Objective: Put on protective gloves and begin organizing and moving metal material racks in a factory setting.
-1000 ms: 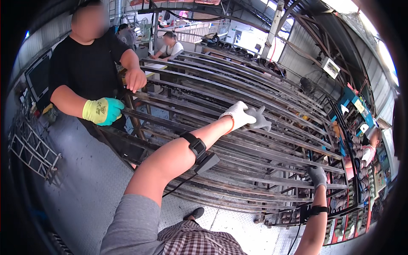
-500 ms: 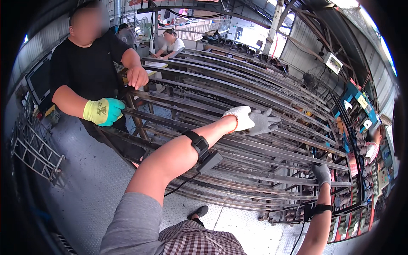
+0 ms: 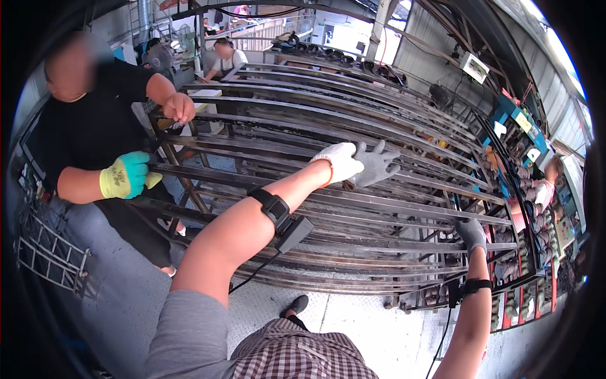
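Note:
A long metal frame [image 3: 265,174] of rusty parallel bars lies flat at waist height in front of me. My left hand [image 3: 356,163], in a white and grey glove, is stretched over the middle bars with its fingers spread, holding nothing. A black band with a cabled box sits on that forearm. My right hand [image 3: 472,234], in a grey glove, grips a bar at the frame's near right end. Across the frame, a co-worker in a black shirt holds its left side with a green-gloved hand [image 3: 126,175] and a bare hand [image 3: 180,107].
A rack of small parts [image 3: 536,252] stands at the frame's right end, with another person [image 3: 544,189] beside it. A third person [image 3: 224,57] works at a table at the back. A small wire grid [image 3: 44,256] leans at the left. The floor is checker plate.
My left hand has spread its fingers a little wider over the bars. My right hand keeps its grip. The co-worker's hands stay on the frame.

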Available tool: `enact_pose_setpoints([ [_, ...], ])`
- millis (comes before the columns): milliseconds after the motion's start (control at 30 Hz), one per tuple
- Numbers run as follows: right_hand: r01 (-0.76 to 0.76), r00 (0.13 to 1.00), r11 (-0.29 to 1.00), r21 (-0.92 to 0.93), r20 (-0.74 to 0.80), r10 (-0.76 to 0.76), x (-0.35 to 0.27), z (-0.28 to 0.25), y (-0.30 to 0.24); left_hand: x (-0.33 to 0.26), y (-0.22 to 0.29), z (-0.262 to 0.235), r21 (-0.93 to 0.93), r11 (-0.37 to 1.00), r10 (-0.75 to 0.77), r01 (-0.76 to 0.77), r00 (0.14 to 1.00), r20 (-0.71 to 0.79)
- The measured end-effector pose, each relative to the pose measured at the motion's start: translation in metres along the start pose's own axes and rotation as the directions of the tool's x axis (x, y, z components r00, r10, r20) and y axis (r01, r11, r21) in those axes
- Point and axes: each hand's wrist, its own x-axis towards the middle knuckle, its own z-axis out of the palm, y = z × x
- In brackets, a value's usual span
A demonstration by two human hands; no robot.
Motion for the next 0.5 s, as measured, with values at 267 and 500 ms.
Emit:
enact_pose_setpoints([
  [267,-0.062,0.997,0.997,-0.043,0.037,0.063,0.004,0.000,0.004,0.001,0.002,-0.002,-0.024,0.999,0.028,-0.027,0.998,0.057],
  [500,-0.087,0.993,0.996,-0.037,0.078,0.090,0.014,0.004,0.010,-0.001,0.006,-0.005,-0.028,0.999,-0.014,0.016,0.999,0.049],
])
